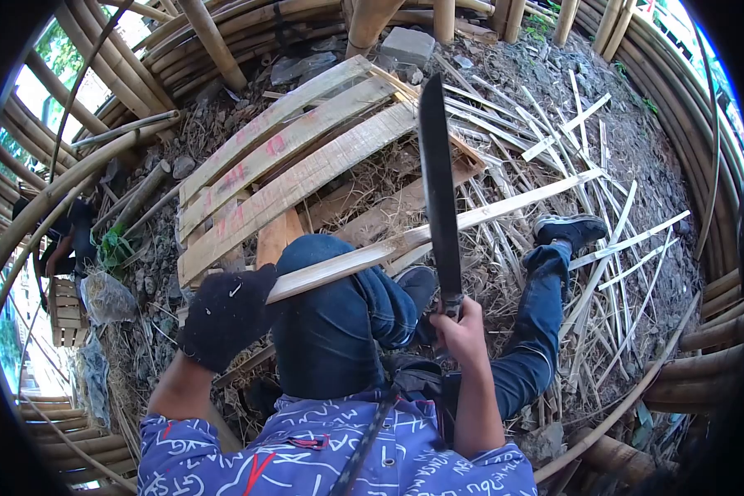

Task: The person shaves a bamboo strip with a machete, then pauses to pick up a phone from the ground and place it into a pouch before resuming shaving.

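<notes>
A seated person is steadying a long, pale wooden or bamboo strip (347,266) across a blue-jeaned knee (326,322) while raising a broad, dark-bladed machete (440,182).

On the left, the black-gloved left hand (227,318) is closing around the strip's near end, its glove probably guarding against splinters and the edge; the bare right hand (463,331) is wrapping firmly around the machete's handle. The strip is running from the left hand toward the far right, the knee seemingly serving as a prop. The blade is standing nearly upright and crossing in front of the strip; whether they are touching, one cannot tell. Farther left, a pale, slatted wooden panel (306,183) is lying on the ground; thin, whitish strips (628,240) are scattering the right side, within easy reach.
</notes>
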Tool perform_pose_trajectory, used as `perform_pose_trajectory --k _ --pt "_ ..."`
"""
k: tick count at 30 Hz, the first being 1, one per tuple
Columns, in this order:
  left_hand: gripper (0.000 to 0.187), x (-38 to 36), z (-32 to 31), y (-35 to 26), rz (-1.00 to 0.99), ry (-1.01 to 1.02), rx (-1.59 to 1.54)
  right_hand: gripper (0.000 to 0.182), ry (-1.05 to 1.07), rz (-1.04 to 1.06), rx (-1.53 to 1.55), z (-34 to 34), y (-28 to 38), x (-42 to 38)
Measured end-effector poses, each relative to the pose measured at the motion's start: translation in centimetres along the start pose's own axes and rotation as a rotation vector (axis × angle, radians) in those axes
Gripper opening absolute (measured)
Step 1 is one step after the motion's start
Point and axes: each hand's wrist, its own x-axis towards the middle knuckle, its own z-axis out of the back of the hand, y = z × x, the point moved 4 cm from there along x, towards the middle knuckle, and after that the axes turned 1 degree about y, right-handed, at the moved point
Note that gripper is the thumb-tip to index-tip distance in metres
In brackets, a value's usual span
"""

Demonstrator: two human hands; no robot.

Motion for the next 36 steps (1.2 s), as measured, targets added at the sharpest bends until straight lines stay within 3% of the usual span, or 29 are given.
perform_pose_trajectory --k 6,10,12,16,22,24,26,31,33,36 --pt "0.048 0.2 -1.1 -0.7 0.053 0.071 -0.082 0.023 -0.093 -0.113 0.371 -1.9 -1.3 0.1" --pt "0.051 0.4 -0.7 -1.0 -0.014 0.009 -0.015 0.022 -0.033 -0.132 0.226 -1.6 -2.3 -0.1" --pt "0.053 0.3 -0.7 -1.0 -0.059 -0.041 0.030 0.021 -0.066 -0.025 0.038 -0.3 -2.2 0.5" --pt "0.057 0.2 -1.1 -1.5 -0.071 -0.061 0.035 0.017 -0.149 -0.114 0.365 -2.0 -2.4 1.0" --pt "0.057 0.4 -1.7 -2.0 -0.003 -0.078 0.074 0.022 -0.045 -0.146 0.114 -0.5 -2.4 1.1" --pt "0.052 0.6 -1.7 -2.2 0.050 -0.097 -0.010 0.020 -0.065 -0.109 0.148 -1.2 -2.0 1.1" --pt "0.049 0.8 -1.9 -2.1 0.092 -0.069 -0.086 0.019 -0.053 -0.114 0.395 -3.4 -1.8 1.0" --pt "0.042 1.8 -1.1 -2.5 0.137 -0.147 -0.102 0.019 -0.004 -0.160 0.148 -1.8 -1.7 0.8" --pt "0.041 2.2 -1.2 -2.3 0.177 -0.030 -0.145 0.019 -0.046 -0.114 0.220 -1.6 -1.6 1.2" --pt "0.041 2.2 -1.4 -2.5 0.157 -0.073 -0.121 0.016 -0.104 -0.156 0.347 -4.1 -1.6 0.8"
